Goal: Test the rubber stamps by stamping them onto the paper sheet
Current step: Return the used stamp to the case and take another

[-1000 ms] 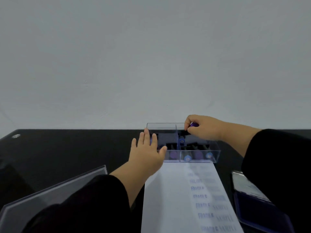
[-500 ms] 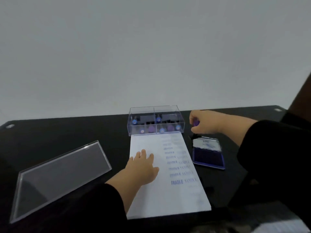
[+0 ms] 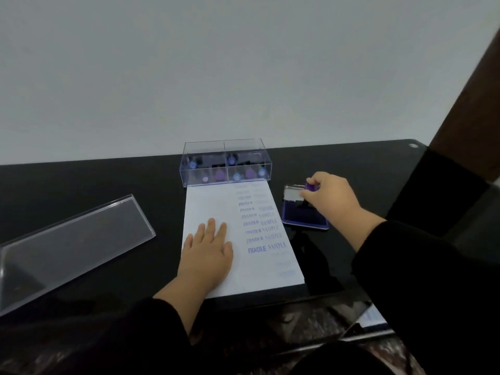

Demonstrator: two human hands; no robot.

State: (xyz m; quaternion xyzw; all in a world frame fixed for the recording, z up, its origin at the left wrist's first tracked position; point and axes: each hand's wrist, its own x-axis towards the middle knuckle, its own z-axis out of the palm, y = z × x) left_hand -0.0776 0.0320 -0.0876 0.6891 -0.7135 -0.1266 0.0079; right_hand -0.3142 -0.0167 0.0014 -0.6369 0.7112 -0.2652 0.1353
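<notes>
A white paper sheet (image 3: 213,201) lies on the black table, with blue FRAGILE and SAMPLE prints down its right half. My left hand (image 3: 207,253) rests flat on the sheet's lower left, fingers apart. My right hand (image 3: 328,196) is shut on a purple-handled rubber stamp (image 3: 311,187), held over the open purple ink pad (image 3: 300,216) just right of the paper. The stamp's base is mostly hidden by my fingers. A clear box (image 3: 224,165) at the paper's far end holds several more stamps with purple and blue tops.
The box's clear lid (image 3: 73,242) lies flat at the left of the table (image 3: 94,185). A pale wall rises behind. The table's near edge runs just below the paper. A dark brown upright (image 3: 470,98) stands at the far right.
My right hand carried the stamp from the box over to the ink pad. My left hand left the box's front and settled flat on the paper. The view tilted down and back.
</notes>
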